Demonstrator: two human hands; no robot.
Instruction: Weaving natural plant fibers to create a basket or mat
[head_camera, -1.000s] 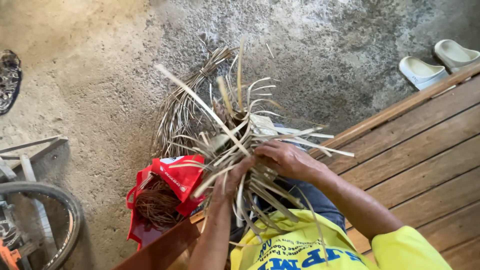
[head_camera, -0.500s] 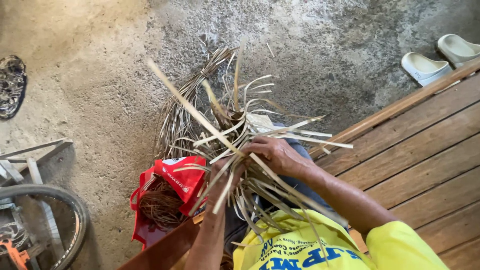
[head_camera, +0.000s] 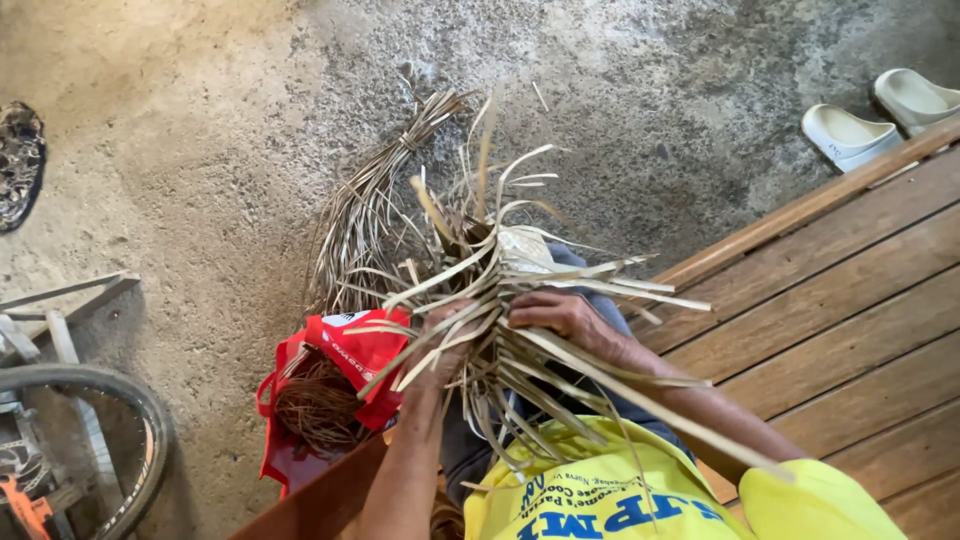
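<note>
Concrete floor (head_camera: 200, 150), wooden deck (head_camera: 850, 300) at right, bicycle wheel (head_camera: 120, 420) bottom left, red bag (head_camera: 350, 360) of fibres beside the deck edge. Bundle of dried leaf strips (head_camera: 490, 290) over the lap, left hand (head_camera: 445, 345) and right hand (head_camera: 560, 315) both gripping it mid-bundle. Two white sandals (head_camera: 870, 120) on the floor, top right.

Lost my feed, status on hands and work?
Left hand and right hand both gripping the half-woven pale dried-leaf strips. Loose strip ends splay outward. Red bag of brown fibre coils sits beside, apart.

Both hands grip a tangle of dried palm-leaf strips (head_camera: 480, 290): left hand (head_camera: 440, 345) at seven o'clock of it, right hand (head_camera: 560, 315) at four. A red bag (head_camera: 350, 350) of fibres sits at nine o'clock; white slippers (head_camera: 880, 115) lie at two.
</note>
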